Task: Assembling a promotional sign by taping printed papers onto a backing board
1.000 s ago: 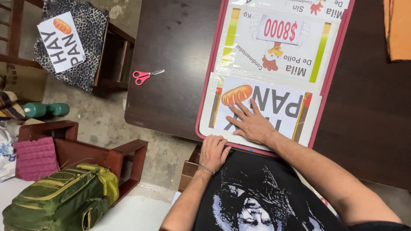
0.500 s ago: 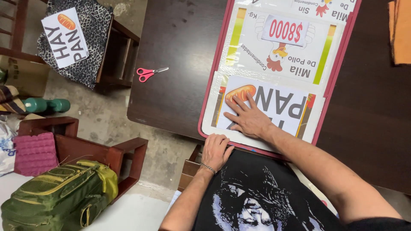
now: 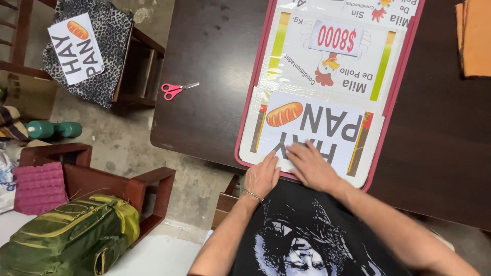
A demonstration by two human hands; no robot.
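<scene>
- Paper sign [image 3: 312, 134], white with a picture of a bread loaf and large grey letters, lies flat at the near end of a long pink-edged board [image 3: 396, 87] on the dark table [image 3: 215, 76].
- Left hand [image 3: 262, 177] rests palm down on the sign's near edge, at its near left corner, fingers [image 3: 271, 162] straight and close together, gripping nothing; a thin bracelet sits on that wrist.
- Right hand [image 3: 311, 166] lies flat just beside the left hand, on the lower middle of the sign, fingers slightly spread and pressed against the paper, holding nothing.
- Both hands are near each other without clearly touching.
- A clear plastic sheet [image 3: 266, 76] appears to cover the board; its surface shines.
- Farther up the board lies a second printed sheet [image 3: 332, 66] with a cartoon chicken, green and orange side bars and a small white price tag [image 3: 335, 38] with red figures.
- Pink-handled scissors [image 3: 176, 90] lie on the table to the left of the board, well apart from the hands.
- An orange cloth [image 3: 475, 38] sits at the table's far right corner.
- Off the table, another bread sign [image 3: 76, 48] rests on a leopard-print cushion [image 3: 110, 51] on a wooden chair.
- On the floor side are a green dumbbell [image 3: 53, 129], a green backpack [image 3: 66, 240] and a pink quilted pad [image 3: 38, 186].
</scene>
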